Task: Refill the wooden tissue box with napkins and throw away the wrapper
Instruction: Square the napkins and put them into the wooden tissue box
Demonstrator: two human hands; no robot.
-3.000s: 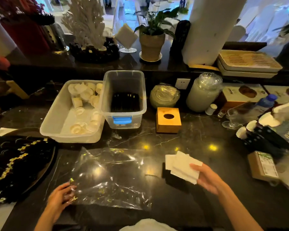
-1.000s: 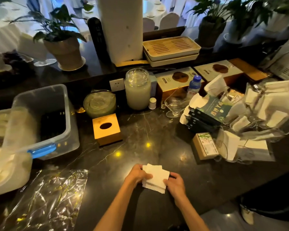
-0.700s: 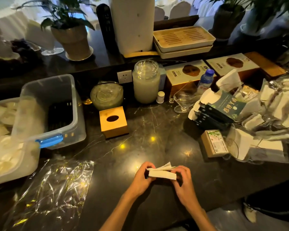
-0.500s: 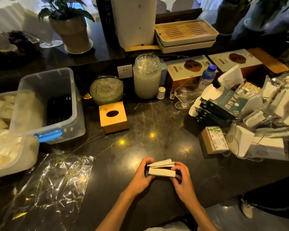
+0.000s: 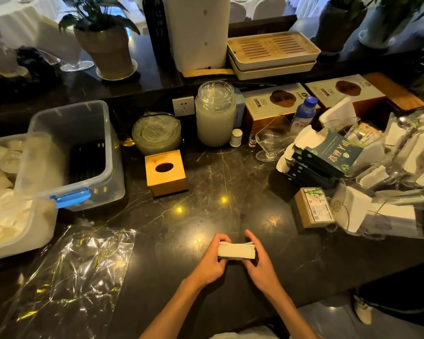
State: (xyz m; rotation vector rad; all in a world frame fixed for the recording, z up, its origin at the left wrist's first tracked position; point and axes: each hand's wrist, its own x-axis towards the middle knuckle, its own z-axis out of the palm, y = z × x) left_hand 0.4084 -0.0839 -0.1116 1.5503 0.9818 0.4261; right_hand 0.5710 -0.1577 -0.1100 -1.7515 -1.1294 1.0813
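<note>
White napkin stack squeezed between both hands, left hand, right hand (fingers curled), above counter

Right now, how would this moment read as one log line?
hands: left and right squaring napkin stack | wooden tissue box: unfilled | wrapper: on counter

Little print is showing clearly. A dark green folded cardboard packet, leaning on a stack at the right, is carrying large pale Chinese characters, seen upside down and not legible. Labels on the two tan boxes behind are staying too small to read.
</note>
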